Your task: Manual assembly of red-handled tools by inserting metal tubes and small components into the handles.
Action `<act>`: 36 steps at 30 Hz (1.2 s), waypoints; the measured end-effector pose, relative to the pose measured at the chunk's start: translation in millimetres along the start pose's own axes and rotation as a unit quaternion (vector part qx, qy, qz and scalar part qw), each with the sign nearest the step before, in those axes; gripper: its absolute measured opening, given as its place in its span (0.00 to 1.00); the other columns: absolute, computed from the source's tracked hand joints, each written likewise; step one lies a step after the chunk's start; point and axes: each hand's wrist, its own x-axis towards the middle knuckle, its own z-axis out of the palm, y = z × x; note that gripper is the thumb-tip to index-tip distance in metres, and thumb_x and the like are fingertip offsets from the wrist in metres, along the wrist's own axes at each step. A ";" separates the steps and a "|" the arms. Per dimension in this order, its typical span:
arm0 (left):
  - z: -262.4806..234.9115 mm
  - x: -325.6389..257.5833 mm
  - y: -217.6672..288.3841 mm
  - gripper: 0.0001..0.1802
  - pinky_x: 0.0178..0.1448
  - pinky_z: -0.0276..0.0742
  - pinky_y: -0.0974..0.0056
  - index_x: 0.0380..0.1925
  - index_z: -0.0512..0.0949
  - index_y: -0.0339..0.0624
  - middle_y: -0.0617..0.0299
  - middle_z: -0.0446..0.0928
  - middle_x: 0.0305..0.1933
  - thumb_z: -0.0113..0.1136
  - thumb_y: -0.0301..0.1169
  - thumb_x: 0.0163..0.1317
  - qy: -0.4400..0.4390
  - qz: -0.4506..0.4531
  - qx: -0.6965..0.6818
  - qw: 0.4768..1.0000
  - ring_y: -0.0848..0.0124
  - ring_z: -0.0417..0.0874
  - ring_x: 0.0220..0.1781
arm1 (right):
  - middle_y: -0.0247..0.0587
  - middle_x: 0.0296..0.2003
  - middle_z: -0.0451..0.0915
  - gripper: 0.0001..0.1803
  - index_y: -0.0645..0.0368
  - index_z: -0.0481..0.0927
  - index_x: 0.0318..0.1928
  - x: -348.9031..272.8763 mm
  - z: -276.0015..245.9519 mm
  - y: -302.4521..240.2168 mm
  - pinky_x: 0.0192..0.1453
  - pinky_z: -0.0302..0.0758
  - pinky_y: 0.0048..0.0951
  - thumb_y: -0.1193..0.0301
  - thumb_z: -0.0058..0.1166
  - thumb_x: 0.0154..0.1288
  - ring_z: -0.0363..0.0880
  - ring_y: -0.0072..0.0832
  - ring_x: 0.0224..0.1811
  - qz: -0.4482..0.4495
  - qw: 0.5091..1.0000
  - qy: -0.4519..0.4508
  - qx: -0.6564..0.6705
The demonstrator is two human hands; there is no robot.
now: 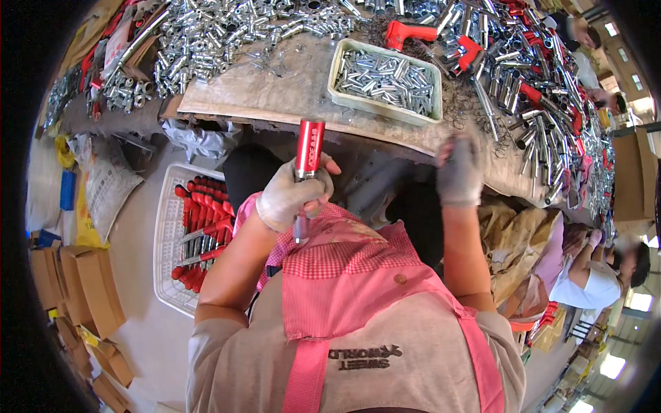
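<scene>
My left hand, in a pale glove with bare fingertips, is closed around a red tube with a metal collar and shaft. The red part stands upright above the fist, and a metal end shows below it. Over the bench's front edge, my right hand is smeared by motion. It wears a similar glove; its fingers and anything in them cannot be made out. Nearest to it is a pale plastic tray of small metal pins.
The bench carries heaped metal sockets and tubes, thin springs and red pistol-shaped parts. A white basket of red-handled tools stands at my left. Cardboard boxes lie beyond it. Another person sits at right.
</scene>
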 end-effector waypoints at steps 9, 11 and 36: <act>10.2 3.9 -13.0 0.43 0.41 0.75 0.69 0.63 0.58 0.36 0.59 0.78 0.37 0.70 0.24 0.46 0.048 0.110 0.373 0.920 0.75 0.77 0.33 | 0.44 0.34 0.76 0.08 0.64 0.67 0.45 -18.9 6.1 -28.3 0.35 0.73 0.23 0.80 0.43 0.66 0.75 0.22 0.31 -0.004 0.939 -0.309 -0.154; 13.2 1.3 -12.8 0.57 0.41 0.74 0.67 0.68 0.43 0.40 0.61 0.76 0.28 0.72 0.24 0.43 0.040 0.079 0.393 0.915 0.75 0.76 0.30 | 0.41 0.33 0.76 0.08 0.64 0.69 0.46 -12.7 0.4 -39.9 0.36 0.73 0.21 0.79 0.45 0.66 0.75 0.21 0.31 -0.031 0.940 -0.305 -0.151; -8.7 9.1 -15.1 0.17 0.37 0.73 0.61 0.37 0.74 0.37 0.49 0.74 0.27 0.66 0.33 0.50 0.153 0.131 0.450 0.870 0.56 0.76 0.27 | 0.48 0.53 0.72 0.31 0.53 0.71 0.56 255.4 81.8 -42.4 0.59 0.72 0.38 0.66 0.59 0.47 0.73 0.43 0.55 -0.285 0.516 -0.256 -0.766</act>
